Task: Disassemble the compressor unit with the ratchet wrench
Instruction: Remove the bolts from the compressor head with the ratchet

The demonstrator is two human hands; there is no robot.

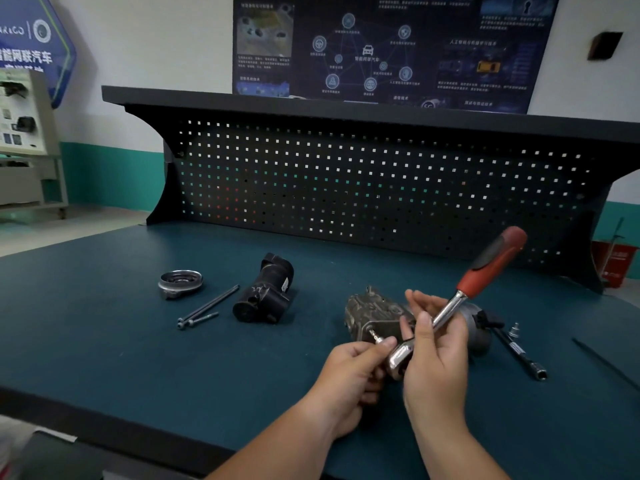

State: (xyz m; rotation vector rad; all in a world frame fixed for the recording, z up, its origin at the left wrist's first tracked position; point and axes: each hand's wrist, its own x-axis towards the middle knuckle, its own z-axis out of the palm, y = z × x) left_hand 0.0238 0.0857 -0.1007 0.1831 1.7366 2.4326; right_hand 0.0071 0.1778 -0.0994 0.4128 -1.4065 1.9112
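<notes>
Sign (pixel 32 54) reads 网联汽车 — right hand (pixel 437 363) grips wrench (pixel 462 295).

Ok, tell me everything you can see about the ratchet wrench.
The ratchet wrench has a shiny chrome shaft and head and a red and black grip. It is held above the bench, tilted, grip up and right, head low. The right hand grips the shaft near the head; the left hand pinches a small bit sticking out of the head.
</notes>
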